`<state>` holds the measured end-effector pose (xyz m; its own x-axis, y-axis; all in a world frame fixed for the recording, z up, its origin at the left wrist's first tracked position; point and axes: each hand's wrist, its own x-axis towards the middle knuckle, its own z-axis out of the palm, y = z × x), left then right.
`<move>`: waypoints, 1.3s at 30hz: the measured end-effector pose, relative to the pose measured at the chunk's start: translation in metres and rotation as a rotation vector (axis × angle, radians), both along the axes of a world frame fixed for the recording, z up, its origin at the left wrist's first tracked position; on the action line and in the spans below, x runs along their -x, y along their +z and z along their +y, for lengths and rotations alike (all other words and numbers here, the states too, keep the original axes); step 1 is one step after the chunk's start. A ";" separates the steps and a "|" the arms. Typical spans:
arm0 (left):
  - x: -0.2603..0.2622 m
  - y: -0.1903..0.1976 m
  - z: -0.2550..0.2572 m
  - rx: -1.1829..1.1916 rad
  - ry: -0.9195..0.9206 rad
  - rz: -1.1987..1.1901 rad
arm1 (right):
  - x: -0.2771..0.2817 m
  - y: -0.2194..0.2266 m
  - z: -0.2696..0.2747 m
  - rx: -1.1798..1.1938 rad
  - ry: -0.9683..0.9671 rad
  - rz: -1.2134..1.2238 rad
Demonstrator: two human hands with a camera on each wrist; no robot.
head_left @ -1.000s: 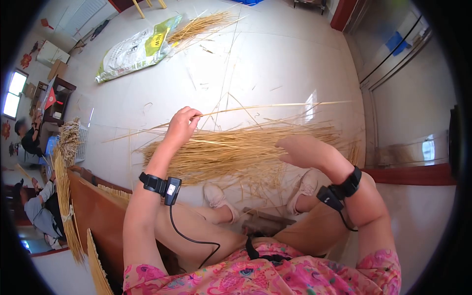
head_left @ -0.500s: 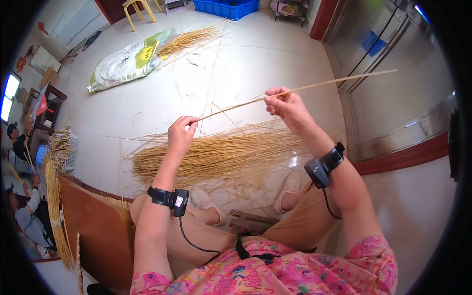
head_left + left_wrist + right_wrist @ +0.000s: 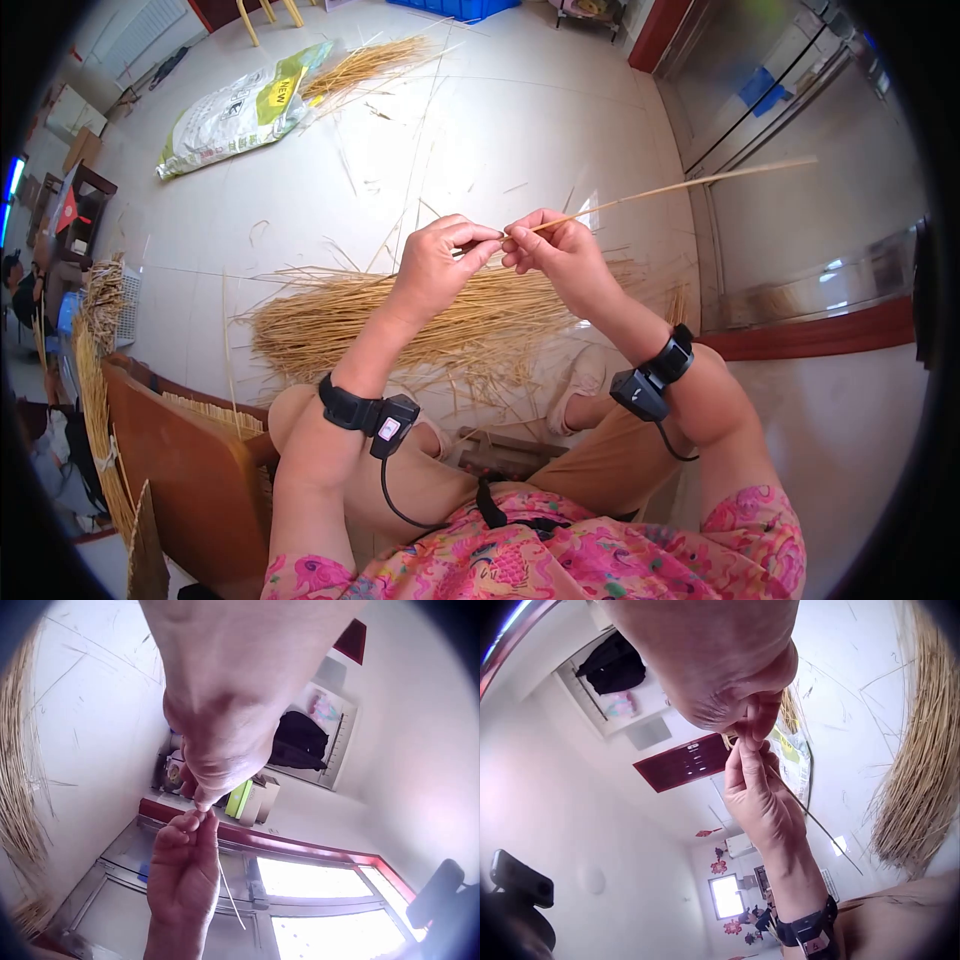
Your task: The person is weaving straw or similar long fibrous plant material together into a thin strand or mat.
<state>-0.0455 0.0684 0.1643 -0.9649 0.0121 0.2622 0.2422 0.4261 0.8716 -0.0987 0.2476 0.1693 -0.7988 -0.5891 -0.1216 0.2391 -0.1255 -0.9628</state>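
A single long straw stalk (image 3: 690, 184) is pinched by both hands above a pile of straw (image 3: 400, 315). The left hand (image 3: 440, 262) grips it between thumb and forefinger. Right against those fingertips, the right hand (image 3: 562, 256) pinches the same stalk. From the right hand the stalk runs out toward the metal door. In the right wrist view its other end (image 3: 817, 823) extends back past the left hand (image 3: 761, 810). Hidden between the fingers is the stretch where the hands meet. The pile lies lengthwise on the tiled floor in front of the shoes.
A white and green sack (image 3: 235, 115) with straw spilling from it lies farther off. A brown wooden board (image 3: 185, 455) and a tied straw bundle (image 3: 95, 400) stand at the left. The metal door (image 3: 800, 220) is at the right. Loose stalks litter the floor.
The right hand, earlier over the pile without the stalk, took hold of it half a second ago. Since then the left hand has moved right, and the two hands' fingertips have come together.
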 end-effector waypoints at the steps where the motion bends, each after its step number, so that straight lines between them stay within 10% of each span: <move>1: 0.000 0.001 0.000 -0.058 0.005 -0.051 | 0.001 0.001 0.000 -0.011 0.002 0.010; 15: 0.001 -0.003 -0.019 -0.389 -0.084 -0.424 | -0.006 0.001 -0.009 -0.155 0.058 0.166; 24: 0.002 -0.003 -0.023 -0.336 0.205 -0.287 | -0.010 0.007 -0.009 -0.160 0.029 0.145; 39: -0.004 -0.014 -0.008 -0.394 -0.025 -0.386 | -0.011 -0.002 -0.014 -0.163 -0.123 0.112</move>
<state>-0.0415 0.0602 0.1502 -0.9926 0.0087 -0.1210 -0.1205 0.0479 0.9916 -0.0881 0.2336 0.1670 -0.8771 -0.4666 -0.1140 0.1221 0.0128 -0.9924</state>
